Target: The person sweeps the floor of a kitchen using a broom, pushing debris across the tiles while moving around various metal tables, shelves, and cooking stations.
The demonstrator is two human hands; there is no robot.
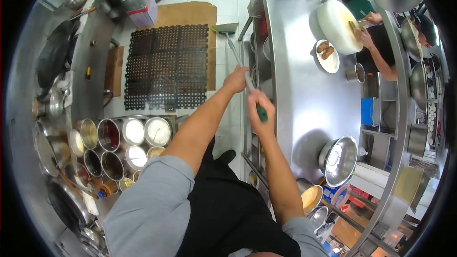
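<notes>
A long-handled broom slants down to the floor, its pale, green-edged head resting on the tiles beside the black rubber mat. My left hand is wrapped round the middle of the grey handle. Nearer to me, my right hand grips the handle close to its green end. The mat, full of holes, lies to the left of the broom, partly on a sheet of cardboard. The finer shape of the broom head is hard to make out at this distance.
A steel table runs along my right, bearing a plate with brown food, a white round block and a metal bowl. Across it, a co-worker's hands hold a knife. Several filled pots stand at left.
</notes>
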